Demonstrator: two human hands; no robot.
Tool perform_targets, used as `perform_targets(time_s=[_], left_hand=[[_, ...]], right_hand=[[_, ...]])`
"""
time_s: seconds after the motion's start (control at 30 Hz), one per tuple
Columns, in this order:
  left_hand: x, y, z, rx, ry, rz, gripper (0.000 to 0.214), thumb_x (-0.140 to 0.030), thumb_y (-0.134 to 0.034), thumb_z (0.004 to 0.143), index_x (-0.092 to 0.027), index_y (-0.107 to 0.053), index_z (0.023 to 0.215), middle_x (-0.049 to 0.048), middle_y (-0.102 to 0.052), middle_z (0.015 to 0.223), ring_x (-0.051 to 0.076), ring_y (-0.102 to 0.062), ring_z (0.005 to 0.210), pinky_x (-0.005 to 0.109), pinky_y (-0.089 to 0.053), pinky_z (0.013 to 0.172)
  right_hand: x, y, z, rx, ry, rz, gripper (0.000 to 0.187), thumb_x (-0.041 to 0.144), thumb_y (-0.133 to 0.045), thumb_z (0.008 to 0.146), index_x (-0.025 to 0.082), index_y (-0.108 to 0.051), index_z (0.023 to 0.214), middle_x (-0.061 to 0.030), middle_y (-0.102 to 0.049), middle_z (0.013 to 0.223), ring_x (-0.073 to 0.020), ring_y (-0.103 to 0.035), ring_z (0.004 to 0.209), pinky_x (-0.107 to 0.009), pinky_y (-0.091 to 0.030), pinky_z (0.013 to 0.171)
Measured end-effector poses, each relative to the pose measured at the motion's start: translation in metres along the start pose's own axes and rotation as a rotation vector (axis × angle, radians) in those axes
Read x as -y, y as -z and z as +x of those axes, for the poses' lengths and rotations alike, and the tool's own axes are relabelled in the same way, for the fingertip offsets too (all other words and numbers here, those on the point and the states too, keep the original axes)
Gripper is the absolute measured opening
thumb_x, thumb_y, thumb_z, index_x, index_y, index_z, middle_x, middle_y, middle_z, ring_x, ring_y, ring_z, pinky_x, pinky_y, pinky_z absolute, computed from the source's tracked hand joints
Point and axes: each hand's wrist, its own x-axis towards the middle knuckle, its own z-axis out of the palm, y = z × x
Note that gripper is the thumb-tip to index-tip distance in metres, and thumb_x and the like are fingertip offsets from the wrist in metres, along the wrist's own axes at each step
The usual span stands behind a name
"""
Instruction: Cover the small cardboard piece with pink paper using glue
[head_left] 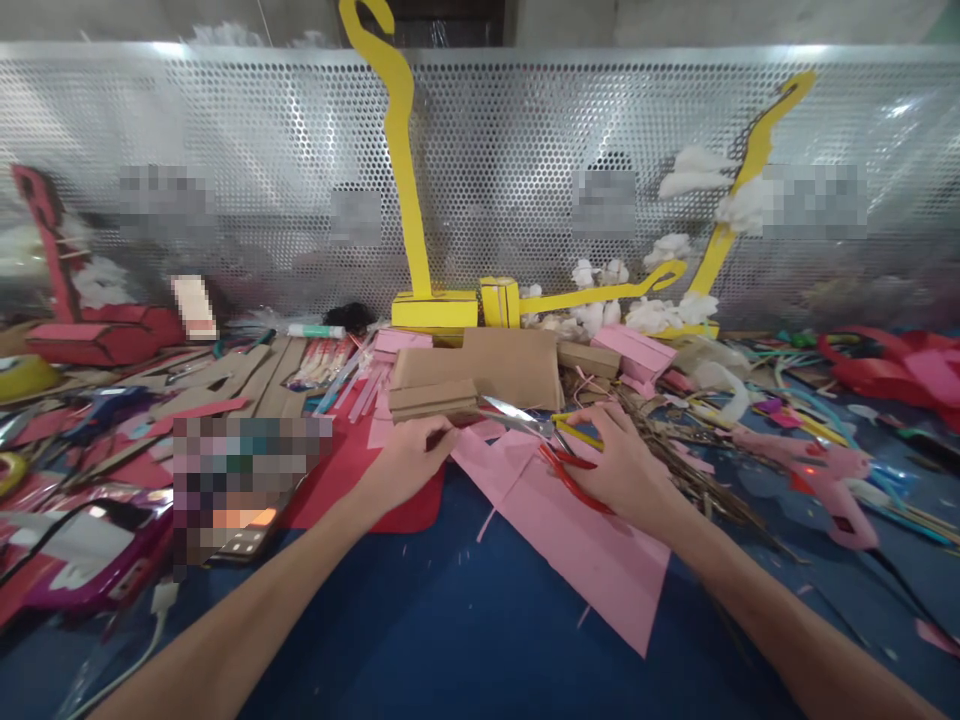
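A large sheet of pink paper [592,550] lies on the blue table [450,640] in front of me. My left hand [409,462] pinches the sheet's upper left edge, fingers closed on it. My right hand [626,470] grips red-handled scissors [551,450]. Their metal blades are parted and point left over the paper's top edge, toward my left fingers. A red sheet [360,480] lies under my left hand.
Brown cardboard pieces [487,375] and pink boxes [637,350] are stacked just behind the paper. Yellow cardboard shapes [409,200] with cotton tufts stand against a perforated metal panel [225,150]. A pink glue gun [825,475] lies right, a phone [240,520] and scraps left.
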Motion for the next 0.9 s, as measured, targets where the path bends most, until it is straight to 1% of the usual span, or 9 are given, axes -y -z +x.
perform_targets(time_s=[0.17, 0.3, 0.37, 0.47, 0.53, 0.63, 0.7, 0.73, 0.9], left_hand=[[-0.012, 0.004, -0.002, -0.056, -0.005, -0.036, 0.032, -0.042, -0.047, 0.101, -0.02, -0.07, 0.103, 0.0065, -0.074, 0.101, 0.021, -0.065, 0.091, 0.033, -0.046, 0.078], [-0.036, 0.001, -0.01, 0.047, -0.057, -0.188, 0.036, -0.047, -0.05, 0.099, -0.02, -0.072, 0.109, 0.0092, -0.074, 0.113, 0.023, -0.066, 0.1, 0.035, -0.05, 0.086], [-0.048, -0.005, -0.017, 0.156, -0.038, -0.29, 0.038, -0.047, -0.051, 0.099, -0.022, -0.068, 0.121, 0.0079, -0.074, 0.115, 0.022, -0.066, 0.094, 0.034, -0.052, 0.081], [-0.055, -0.02, -0.024, 0.186, 0.044, -0.466, 0.037, -0.049, -0.051, 0.099, -0.02, -0.07, 0.111, 0.0072, -0.074, 0.102, 0.022, -0.066, 0.091, 0.033, -0.052, 0.078], [-0.051, -0.028, -0.026, 0.125, 0.147, -0.543, 0.037, -0.052, -0.051, 0.098, -0.019, -0.069, 0.1, 0.0061, -0.073, 0.094, 0.02, -0.065, 0.085, 0.031, -0.051, 0.073], [-0.04, -0.034, -0.022, 0.034, 0.354, -0.707, 0.041, -0.058, -0.056, 0.093, -0.018, -0.064, 0.085, 0.0019, -0.064, 0.072, 0.015, -0.058, 0.062, 0.028, -0.046, 0.058], [-0.034, -0.033, -0.016, -0.032, 0.443, -0.848, 0.043, -0.06, -0.06, 0.088, -0.018, -0.059, 0.078, 0.0004, -0.059, 0.068, 0.013, -0.054, 0.056, 0.027, -0.043, 0.051], [-0.032, -0.03, -0.014, -0.015, 0.452, -0.876, 0.044, -0.06, -0.061, 0.087, -0.017, -0.06, 0.079, 0.0018, -0.061, 0.072, 0.013, -0.055, 0.057, 0.027, -0.042, 0.05], [-0.03, -0.01, -0.006, -0.027, 0.509, -0.834, 0.041, -0.056, -0.064, 0.086, -0.015, -0.068, 0.089, 0.0058, -0.067, 0.08, 0.012, -0.054, 0.057, 0.024, -0.035, 0.046]], right_hand=[[0.005, 0.001, 0.002, 0.021, -0.141, 0.077, 0.044, 0.052, -0.076, 0.078, 0.023, -0.059, 0.106, -0.0113, -0.063, 0.108, -0.0298, -0.063, 0.095, -0.043, -0.053, 0.081], [0.02, -0.011, -0.007, 0.092, -0.161, 0.262, 0.035, 0.045, -0.071, 0.084, 0.024, -0.057, 0.107, -0.0095, -0.063, 0.109, -0.0258, -0.063, 0.092, -0.042, -0.055, 0.08], [0.033, -0.015, -0.013, 0.145, -0.16, 0.38, 0.035, 0.044, -0.07, 0.086, 0.025, -0.054, 0.111, -0.009, -0.06, 0.113, -0.024, -0.064, 0.096, -0.04, -0.058, 0.083], [0.053, -0.014, -0.019, 0.27, -0.114, 0.561, 0.031, 0.04, -0.062, 0.093, 0.026, -0.049, 0.118, -0.0078, -0.058, 0.116, -0.0214, -0.064, 0.102, -0.039, -0.059, 0.09], [0.061, -0.008, -0.02, 0.338, -0.039, 0.577, 0.032, 0.038, -0.059, 0.095, 0.027, -0.049, 0.123, -0.0086, -0.057, 0.118, -0.0223, -0.063, 0.105, -0.041, -0.058, 0.094], [0.062, 0.003, -0.016, 0.413, 0.015, 0.519, 0.039, 0.041, -0.058, 0.097, 0.029, -0.049, 0.132, -0.01, -0.058, 0.122, -0.0253, -0.062, 0.107, -0.046, -0.057, 0.094], [0.059, 0.006, -0.013, 0.394, 0.022, 0.503, 0.033, 0.042, -0.053, 0.1, 0.03, -0.052, 0.13, -0.0095, -0.06, 0.125, -0.026, -0.062, 0.11, -0.047, -0.056, 0.095], [0.058, 0.007, -0.011, 0.376, 0.025, 0.493, 0.028, 0.041, -0.051, 0.101, 0.03, -0.055, 0.127, -0.0092, -0.061, 0.125, -0.0261, -0.062, 0.11, -0.046, -0.056, 0.095], [0.05, 0.002, -0.007, 0.287, 0.097, 0.458, 0.019, 0.038, -0.053, 0.101, 0.027, -0.062, 0.114, -0.0076, -0.065, 0.12, -0.0248, -0.062, 0.111, -0.041, -0.052, 0.096]])
